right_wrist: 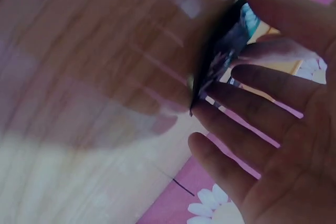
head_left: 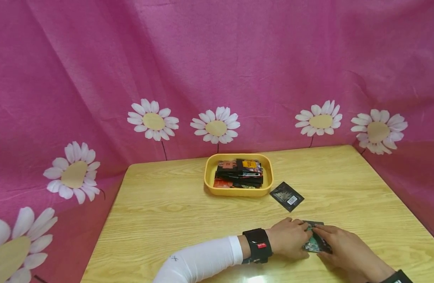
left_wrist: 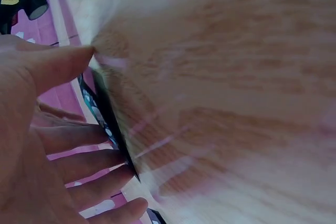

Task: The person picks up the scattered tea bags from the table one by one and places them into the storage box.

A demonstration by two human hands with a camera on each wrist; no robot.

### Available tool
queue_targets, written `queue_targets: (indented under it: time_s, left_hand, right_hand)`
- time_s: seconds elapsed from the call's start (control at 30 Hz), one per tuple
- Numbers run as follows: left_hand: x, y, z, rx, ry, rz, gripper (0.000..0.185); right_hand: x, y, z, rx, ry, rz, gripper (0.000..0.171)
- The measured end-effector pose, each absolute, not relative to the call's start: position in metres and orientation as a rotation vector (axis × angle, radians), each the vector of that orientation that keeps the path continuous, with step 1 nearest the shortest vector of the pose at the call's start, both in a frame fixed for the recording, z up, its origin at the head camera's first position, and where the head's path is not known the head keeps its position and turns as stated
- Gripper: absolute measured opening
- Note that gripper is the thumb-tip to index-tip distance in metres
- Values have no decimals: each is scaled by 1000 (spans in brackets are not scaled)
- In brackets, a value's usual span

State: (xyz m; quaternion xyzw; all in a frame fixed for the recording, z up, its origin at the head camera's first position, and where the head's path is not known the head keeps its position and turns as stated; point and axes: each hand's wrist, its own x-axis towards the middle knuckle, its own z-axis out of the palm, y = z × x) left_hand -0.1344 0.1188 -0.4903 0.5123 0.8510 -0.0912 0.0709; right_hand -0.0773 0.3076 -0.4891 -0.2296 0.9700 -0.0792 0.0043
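Note:
A dark sachet with green and teal print [head_left: 311,246] lies on the wooden table between both hands. My left hand [head_left: 289,237] touches its left side, the fingers fairly straight. From the other side, my right hand [head_left: 346,245] rests its thumb and fingertips on the sachet. In the left wrist view the spread fingers [left_wrist: 89,161] reach along the sachet's edge [left_wrist: 97,108], with the thumb near the tabletop. The right wrist view has the fingers extended against the sachet [right_wrist: 226,45]. Parts of the sachet are hidden under the fingers.
Beyond the hands lies a black sachet with a barcode label [head_left: 287,196]. A yellow tray [head_left: 238,192] stands near the table's back edge, holding several stacked sachets [head_left: 238,175]. A pink cloth with daisies [head_left: 266,78] hangs around the table's back and sides.

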Motion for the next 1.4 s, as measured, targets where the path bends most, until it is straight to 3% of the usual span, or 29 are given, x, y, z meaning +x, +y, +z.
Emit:
queue_targets:
  time_s: [0.17,0.43,0.8,1.2,1.4]
  left_hand:
    - [-133,119,-489,1646,2654,-316,34]
    - [-132,119,-488,1682,2711,-375,9]
    - [-148,104,-482,1742,2789,-222,9]
    - [-169,61,-422,1773,2978,-131,10]
    - [-180,33,-398,1760,3085,-36,15]
  right_hand:
    - [-77,303,-491,-809,3170,-237,49]
    - [-78,293,-489,-741,3197,-210,29]
    - [-83,289,-481,-815,3329,-329,23]
    - [-115,265,-432,-1154,3439,-364,21]
    - [-134,244,-405,-1255,3424,-336,33]
